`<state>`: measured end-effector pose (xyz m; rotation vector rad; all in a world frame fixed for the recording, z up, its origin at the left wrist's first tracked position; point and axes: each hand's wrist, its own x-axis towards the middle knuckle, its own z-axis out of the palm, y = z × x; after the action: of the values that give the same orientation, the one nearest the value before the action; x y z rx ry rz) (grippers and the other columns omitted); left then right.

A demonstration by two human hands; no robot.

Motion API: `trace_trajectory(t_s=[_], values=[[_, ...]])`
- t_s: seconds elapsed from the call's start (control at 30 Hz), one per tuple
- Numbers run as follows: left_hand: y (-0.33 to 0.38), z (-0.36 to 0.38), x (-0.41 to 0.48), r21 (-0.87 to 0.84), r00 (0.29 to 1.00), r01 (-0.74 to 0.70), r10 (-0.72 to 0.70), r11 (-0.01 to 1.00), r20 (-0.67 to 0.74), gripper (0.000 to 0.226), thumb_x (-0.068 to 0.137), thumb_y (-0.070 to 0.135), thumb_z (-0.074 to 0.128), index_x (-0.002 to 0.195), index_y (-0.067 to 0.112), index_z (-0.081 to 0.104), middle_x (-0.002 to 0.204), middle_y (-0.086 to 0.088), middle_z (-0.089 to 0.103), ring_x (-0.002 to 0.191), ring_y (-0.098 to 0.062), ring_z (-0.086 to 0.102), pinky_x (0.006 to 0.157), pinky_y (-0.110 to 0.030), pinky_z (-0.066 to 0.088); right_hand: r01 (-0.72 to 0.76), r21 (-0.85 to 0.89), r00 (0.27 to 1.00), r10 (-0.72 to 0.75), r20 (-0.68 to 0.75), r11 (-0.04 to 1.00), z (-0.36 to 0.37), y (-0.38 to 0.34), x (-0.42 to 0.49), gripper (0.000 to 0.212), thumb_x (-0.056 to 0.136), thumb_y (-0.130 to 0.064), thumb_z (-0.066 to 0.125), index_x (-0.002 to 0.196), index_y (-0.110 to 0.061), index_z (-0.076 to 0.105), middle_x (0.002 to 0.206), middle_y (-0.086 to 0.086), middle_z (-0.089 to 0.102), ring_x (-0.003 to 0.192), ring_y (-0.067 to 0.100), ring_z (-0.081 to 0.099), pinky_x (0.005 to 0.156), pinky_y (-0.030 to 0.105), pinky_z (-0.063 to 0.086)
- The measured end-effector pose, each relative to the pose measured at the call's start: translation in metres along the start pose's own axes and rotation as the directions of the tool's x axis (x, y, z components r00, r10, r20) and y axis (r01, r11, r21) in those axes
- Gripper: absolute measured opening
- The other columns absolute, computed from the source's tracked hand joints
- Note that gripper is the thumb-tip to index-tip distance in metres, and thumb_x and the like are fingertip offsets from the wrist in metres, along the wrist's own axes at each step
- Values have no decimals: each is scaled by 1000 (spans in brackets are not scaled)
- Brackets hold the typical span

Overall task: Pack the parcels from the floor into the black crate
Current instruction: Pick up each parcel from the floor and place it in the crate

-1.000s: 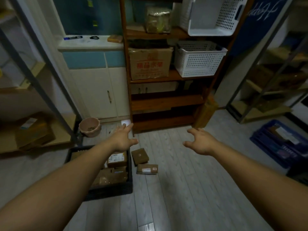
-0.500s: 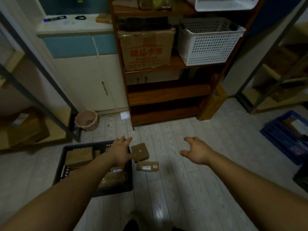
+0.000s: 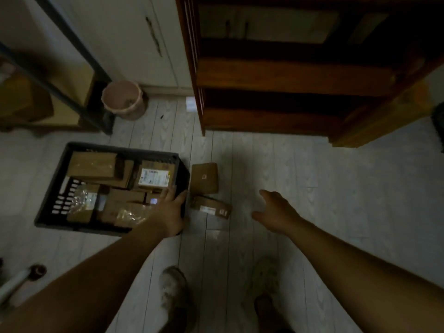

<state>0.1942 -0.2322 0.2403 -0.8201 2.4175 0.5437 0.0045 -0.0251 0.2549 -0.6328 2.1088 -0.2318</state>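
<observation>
The black crate (image 3: 125, 149) sits on the floor crowded with boxes, and a square parcel (image 3: 204, 177) and a labelled parcel (image 3: 211, 207) lie just beside its right wall, probably kept close for a short lift. The left hand (image 3: 169, 210) reaches over that wall's near corner, perhaps steadying it, though I cannot tell whether it grips. The right hand (image 3: 276, 212), spread and empty, hovers near the labelled parcel's right.

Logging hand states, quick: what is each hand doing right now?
Left hand: open, fingers straight, over the black crate's right rim, holding nothing.
Right hand: open, fingers spread, empty, above the floor.
</observation>
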Motion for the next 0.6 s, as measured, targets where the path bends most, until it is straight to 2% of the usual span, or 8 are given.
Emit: trace_trajectory(t_s=[0.13, 0.27, 0.33, 0.4, 0.43, 0.5, 0.53, 0.6], values=[[4, 73, 69, -80, 997, 65, -62, 995, 37, 85, 86, 36, 60, 150, 23, 5, 158, -10, -3, 145, -31, -7, 116, -45, 9, 45, -50, 996, -41, 82, 998, 50, 36, 94, 79, 85, -39, 65, 148, -18, 23, 147, 11, 36, 128, 27, 42, 103, 41, 42], [-6, 144, 134, -90, 997, 75, -74, 993, 12, 91, 84, 32, 64, 149, 29, -1, 158, -8, -8, 144, -29, -10, 118, -45, 8, 57, -117, 994, -45, 98, 992, 112, 62, 173, 84, 84, -37, 67, 149, -15, 18, 150, 14, 29, 132, 30, 37, 105, 38, 38], [-17, 174, 165, -49, 996, 85, -86, 995, -12, 96, 83, 31, 66, 148, 32, -5, 158, -7, -11, 144, -29, -10, 118, -48, 10, 86, -122, 990, -72, 118, 989, 141, 70, 210, 82, 81, -41, 69, 145, -13, 25, 145, 15, 35, 124, 30, 43, 95, 36, 43], [-27, 201, 196, -20, 997, 78, -79, 997, -23, 100, 81, 30, 68, 147, 34, -7, 158, -8, -11, 144, -31, -10, 117, -50, 12, 102, -87, 987, -90, 132, 991, 168, 77, 243, 76, 77, -47, 71, 136, -15, 35, 133, 14, 44, 105, 25, 52, 73, 30, 48], [-32, 213, 210, -5, 997, 71, -72, 997, -18, 101, 80, 30, 68, 147, 35, -8, 158, -8, -10, 144, -32, -10, 117, -51, 11, 107, -68, 986, -97, 134, 992, 182, 80, 257, 77, 75, -49, 72, 135, -16, 36, 131, 13, 46, 101, 23, 52, 69, 28, 47], [-44, 235, 235, 33, 998, 56, -56, 998, 2, 103, 79, 29, 70, 147, 36, -7, 158, -8, -12, 144, -32, -12, 117, -52, 10, 133, -69, 982, -123, 141, 989, 209, 86, 284, 94, 74, -48, 74, 145, -18, 22, 144, 16, 33, 119, 31, 45, 87, 38, 46], [-49, 245, 245, 60, 999, 37, -38, 998, 12, 104, 78, 29, 71, 147, 36, -6, 157, -8, -12, 143, -33, -12, 116, -54, 10, 142, -89, 980, -127, 151, 986, 221, 89, 296, 104, 73, -46, 76, 150, -19, 10, 152, 16, 20, 131, 35, 33, 99, 44, 39], [-59, 264, 262, 119, 999, -16, 12, 993, 32, 102, 77, 30, 72, 148, 34, -1, 157, -9, -11, 143, -35, -11, 115, -56, 11, 133, -112, 977, -112, 179, 985, 243, 93, 312, 117, 71, -43, 78, 151, -23, -6, 158, 13, -3, 142, 37, 11, 112, 49, 24]])
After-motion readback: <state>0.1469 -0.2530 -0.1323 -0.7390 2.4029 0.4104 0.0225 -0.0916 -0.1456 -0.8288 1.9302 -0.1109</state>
